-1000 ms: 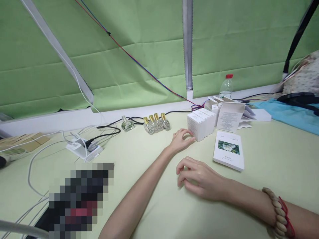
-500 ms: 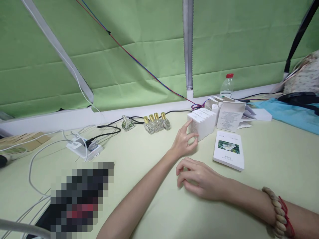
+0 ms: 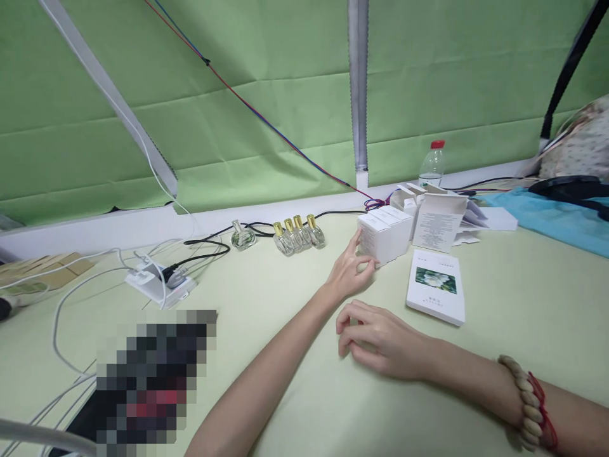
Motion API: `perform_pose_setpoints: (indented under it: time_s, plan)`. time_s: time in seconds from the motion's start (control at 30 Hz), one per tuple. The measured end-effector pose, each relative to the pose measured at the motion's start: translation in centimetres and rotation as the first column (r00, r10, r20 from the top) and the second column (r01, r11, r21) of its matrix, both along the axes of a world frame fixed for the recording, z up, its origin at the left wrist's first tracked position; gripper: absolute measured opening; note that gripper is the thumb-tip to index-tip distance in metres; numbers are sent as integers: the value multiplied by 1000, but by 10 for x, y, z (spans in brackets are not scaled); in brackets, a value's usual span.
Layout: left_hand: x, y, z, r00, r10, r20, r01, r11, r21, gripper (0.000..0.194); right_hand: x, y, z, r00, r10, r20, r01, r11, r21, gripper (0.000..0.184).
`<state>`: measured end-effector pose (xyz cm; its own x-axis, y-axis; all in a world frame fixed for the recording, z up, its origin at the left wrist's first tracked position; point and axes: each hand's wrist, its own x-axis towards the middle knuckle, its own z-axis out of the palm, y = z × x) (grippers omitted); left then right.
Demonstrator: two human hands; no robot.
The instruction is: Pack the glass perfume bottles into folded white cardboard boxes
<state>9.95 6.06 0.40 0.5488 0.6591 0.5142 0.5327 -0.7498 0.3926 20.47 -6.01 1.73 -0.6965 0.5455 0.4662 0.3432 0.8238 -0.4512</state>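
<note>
My left hand reaches forward to a row of white boxes, which stand upright side by side. Its index finger lies along the left edge of the nearest box and its thumb is at the lower front corner. These fingers are apart and touch the box without closing around it. Nearer to me, my right hand rests on the table with loosely curled fingers, gaps between them and nothing visible inside. To the right of the hands, a flat white box with a flower picture lies on the table.
Several glass perfume bottles with gold caps lean together; another glass bottle stands left. Opened white cartons and a red-capped plastic bottle are behind the boxes. A power strip, cables and a blurred dark object occupy the left.
My left index finger has slid from the top edge of the nearest white box down to its side. My right hand has barely moved.
</note>
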Motion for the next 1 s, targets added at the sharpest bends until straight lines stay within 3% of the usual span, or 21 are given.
perform_pose_setpoints:
  time_s: [0.6,0.83,1.0]
  plan:
    - [1,-2,3,997,77,-28,-79,994,-70,25,-1,2,-1,999,-7,31,7,1000,-7,20]
    - [2,-2,4,994,110,-29,-111,993,-38,23,-1,1,0,999,-1,40,1,1000,-10,20]
    - [-1,1,0,998,55,-11,-56,997,-55,24,-1,2,0,999,-1,40,1,1000,-8,20]
